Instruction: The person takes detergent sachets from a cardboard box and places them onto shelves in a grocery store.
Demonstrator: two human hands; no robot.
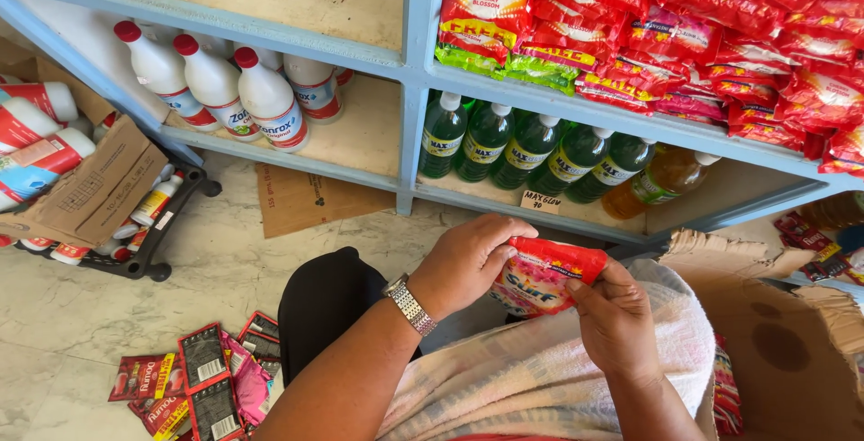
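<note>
Seen from the head camera, a person's left hand and right hand hold a red and pink sachet between them just below the centre of the frame, over a striped cloth on the lap. The left fingers curl over the sachet's upper left edge; the right thumb and fingers pinch its right end. A metal wristwatch circles the left wrist. Across the upper frame runs a blue shelf with white bottles at upper left, green bottles at centre and red packets at upper right. Loose sachets lie on the floor at lower left; an open cardboard box sits at lower right.
</note>
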